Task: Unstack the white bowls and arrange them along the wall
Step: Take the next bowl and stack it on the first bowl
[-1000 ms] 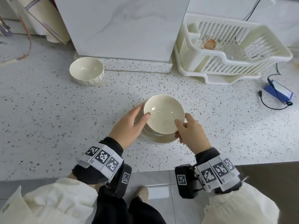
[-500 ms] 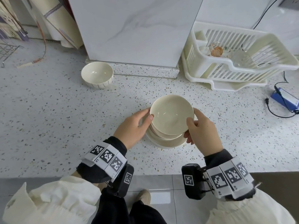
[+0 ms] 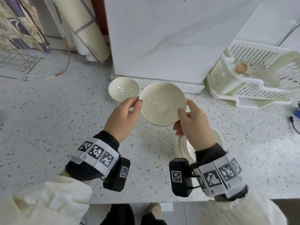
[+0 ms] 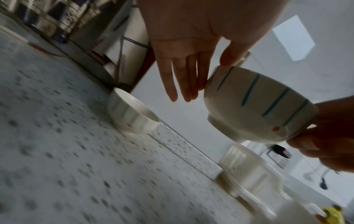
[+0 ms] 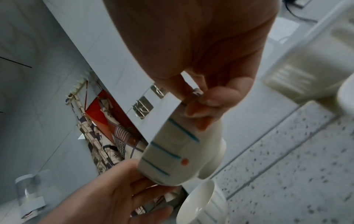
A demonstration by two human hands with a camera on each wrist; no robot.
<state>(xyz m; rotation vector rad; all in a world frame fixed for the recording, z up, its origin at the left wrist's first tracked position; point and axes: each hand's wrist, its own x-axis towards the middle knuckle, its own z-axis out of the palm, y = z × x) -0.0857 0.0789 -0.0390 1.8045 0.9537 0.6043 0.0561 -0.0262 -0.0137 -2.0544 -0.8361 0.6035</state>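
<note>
**Top bowl lifted, moving to wall**

Now that it is off the stack (image 3: 181, 148), which sat under it 0.5 s ago, the bowl (image 3: 163, 103) hangs in the air just beside the placed bowl (image 3: 124, 90) at the wall (image 3: 170, 38); second placement looks near. Left hand (image 3: 121, 117): thumb on rim, fingers (image 4: 184, 84) straight below. Right hand (image 3: 193, 120) pinches the opposite rim.

Wall strip: placed bowl (image 3: 123, 91) sits against the marble panel (image 3: 162, 38) at its left end. Dish rack (image 3: 253, 82) blocks the right end. Between them, bare counter (image 3: 193, 95) along the panel foot, with the held bowl (image 3: 162, 103) hanging above it. Remaining stack (image 3: 182, 146) sits near the front edge under the right wrist. Left: wire rack (image 3: 17, 60), rolled mats (image 3: 78, 28), loose cord (image 3: 65, 69). Open counter mid-left.
</note>
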